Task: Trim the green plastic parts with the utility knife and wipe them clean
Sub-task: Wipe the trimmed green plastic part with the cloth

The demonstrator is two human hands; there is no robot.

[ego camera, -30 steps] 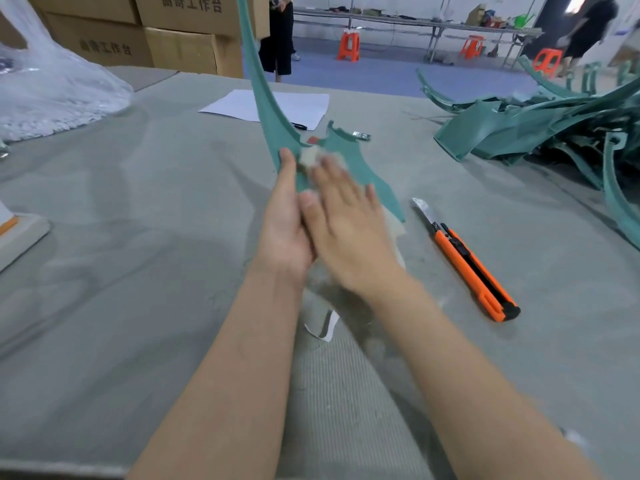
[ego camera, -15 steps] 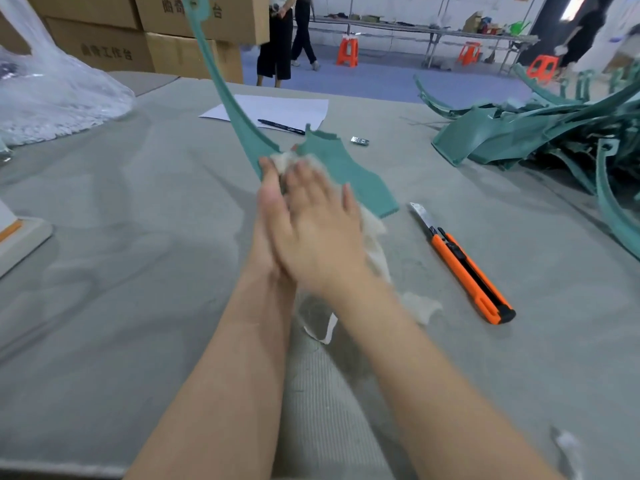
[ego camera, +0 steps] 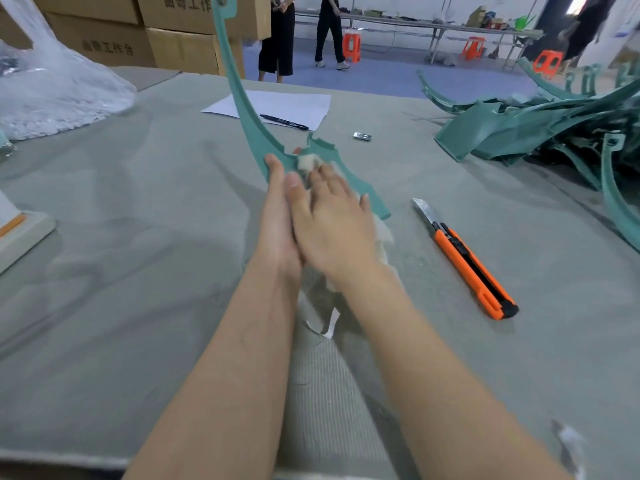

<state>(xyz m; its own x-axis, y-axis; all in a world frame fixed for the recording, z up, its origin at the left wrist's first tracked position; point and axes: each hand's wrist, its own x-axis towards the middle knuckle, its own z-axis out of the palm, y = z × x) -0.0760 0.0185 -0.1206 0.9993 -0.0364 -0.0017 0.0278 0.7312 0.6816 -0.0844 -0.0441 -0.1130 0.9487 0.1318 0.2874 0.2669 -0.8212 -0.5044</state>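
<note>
The green plastic part (ego camera: 261, 136) was held up above the counter (ego camera: 121, 237) at the middle of the view. Its wide lower section was tilted towards the person, and its long thin arm curved upwards past the top edge of the frame. The part was held by the left hand (ego camera: 277, 220) at the left edge of the wide section, w/ one digit laid straight along that edge. The rest of this grip was hidden behind the right hand (ego camera: 332, 226), so no more could be told. The right hand was laid flat on the face of the part, fingers straight and close together, and a whitish cloth (ego camera: 306, 163) was pressed under them against the plastic. A bit of the cloth was seen beyond the fingertips and more of it hung below the palm. The two hands were touching side by side. The utility knife (ego camera: 464, 258), orange and black w/ the blade pushed out, was lying on the counter to the right of the hands, apart from them. Further right a pile of green parts (ego camera: 540, 133) was heaped on the counter. Behind the held part a sheet of paper (ego camera: 287, 102) w/ a black pen (ego camera: 284, 122) on it was seen, and a small metal piece (ego camera: 362, 136) near it. A clear plastic bag (ego camera: 59, 88) was at the far left, w/ cardboard boxes (ego camera: 180, 39) behind it. In the bg two persons (ego camera: 277, 39) were standing near orange stools (ego camera: 351, 46).
</note>
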